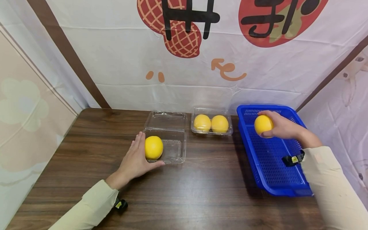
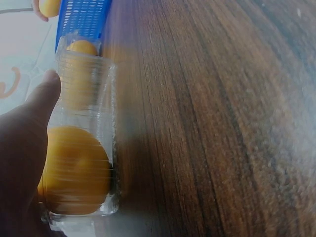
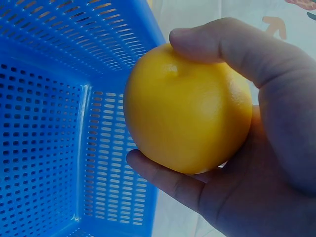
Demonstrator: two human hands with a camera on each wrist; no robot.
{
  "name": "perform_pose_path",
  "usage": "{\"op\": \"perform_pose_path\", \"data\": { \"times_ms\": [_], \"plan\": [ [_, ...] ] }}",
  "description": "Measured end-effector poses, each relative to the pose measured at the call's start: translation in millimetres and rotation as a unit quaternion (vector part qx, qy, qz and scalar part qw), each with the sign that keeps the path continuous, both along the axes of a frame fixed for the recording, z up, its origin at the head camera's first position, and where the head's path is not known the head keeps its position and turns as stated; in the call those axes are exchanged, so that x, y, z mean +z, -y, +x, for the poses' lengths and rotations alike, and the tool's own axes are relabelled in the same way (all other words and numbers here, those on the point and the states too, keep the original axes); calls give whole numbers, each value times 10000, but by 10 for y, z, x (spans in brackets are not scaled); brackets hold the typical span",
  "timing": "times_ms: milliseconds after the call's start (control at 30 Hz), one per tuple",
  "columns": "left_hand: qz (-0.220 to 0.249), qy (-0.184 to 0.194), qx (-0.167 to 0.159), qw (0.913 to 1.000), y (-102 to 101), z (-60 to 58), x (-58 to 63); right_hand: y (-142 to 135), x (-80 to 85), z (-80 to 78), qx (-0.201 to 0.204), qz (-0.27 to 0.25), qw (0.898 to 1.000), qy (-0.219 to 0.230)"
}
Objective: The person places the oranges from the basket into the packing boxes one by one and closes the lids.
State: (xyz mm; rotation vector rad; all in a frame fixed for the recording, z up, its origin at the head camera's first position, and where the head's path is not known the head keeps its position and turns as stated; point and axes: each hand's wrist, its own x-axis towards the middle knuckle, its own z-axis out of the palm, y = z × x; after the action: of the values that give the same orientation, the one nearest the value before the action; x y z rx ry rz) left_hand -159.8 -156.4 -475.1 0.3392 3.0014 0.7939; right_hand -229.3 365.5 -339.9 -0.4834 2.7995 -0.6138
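Observation:
Over the blue basket (image 1: 258, 166), my right hand (image 1: 283, 126) grips a yellow-orange citrus fruit, likely an orange (image 3: 187, 113), between thumb and curled fingers. My left hand (image 1: 135, 159) rests against the left side and front corner of a clear plastic clamshell box (image 1: 173, 150), fingers and thumb fairly straight. One orange (image 1: 153, 147) sits in the left half of that box, and its lid (image 1: 166, 120) lies folded back. Through the box wall, the left wrist view shows this orange (image 2: 76, 170) beside my thumb (image 2: 44, 96).
A second clear box (image 1: 211, 130), lid down, holds two oranges (image 1: 202, 123) at the back of the brown wooden table (image 1: 201, 191). The basket stands to its right. A printed cloth (image 1: 120, 64) hangs behind the table.

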Motion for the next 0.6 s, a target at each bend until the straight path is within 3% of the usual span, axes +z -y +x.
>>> {"op": "perform_pose_path", "data": {
  "times_ms": [600],
  "plan": [
    [31, -14, -8, 10000, 0, 15, 11, 83, 46, 47, 108, -13, 9999, -57]
  ]
}}
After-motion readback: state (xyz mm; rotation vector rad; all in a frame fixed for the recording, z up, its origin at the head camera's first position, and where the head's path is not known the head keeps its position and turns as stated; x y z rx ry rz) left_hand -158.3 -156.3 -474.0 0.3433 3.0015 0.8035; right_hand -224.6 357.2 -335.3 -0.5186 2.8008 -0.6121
